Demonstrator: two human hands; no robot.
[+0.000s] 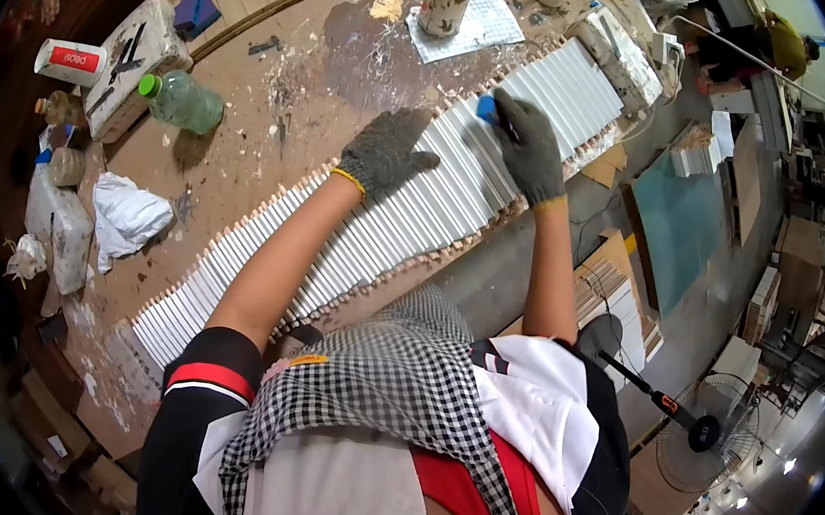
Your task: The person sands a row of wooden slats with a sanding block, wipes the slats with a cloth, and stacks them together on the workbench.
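A long row of white rods [364, 242] with light wooden ends lies side by side diagonally across the workbench [276, 123]. My left hand [386, 151], in a dark grey knit glove, rests on the row's far edge, its thumb stretched over the rods. Gloved the same way, my right hand [529, 154] is closed around a small blue object [487, 110] just over the rods, farther right. Only the blue end shows past the fingers, so I cannot make out its kind.
A paint-stained can [446, 5] stands on a patterned sheet [491, 33] at the back. On the left are a green-capped bottle [183, 101], a white cup [71, 62] and a white cloth [129, 219]. A fan [706, 431] stands at right. Another person [788, 48] is at the far right.
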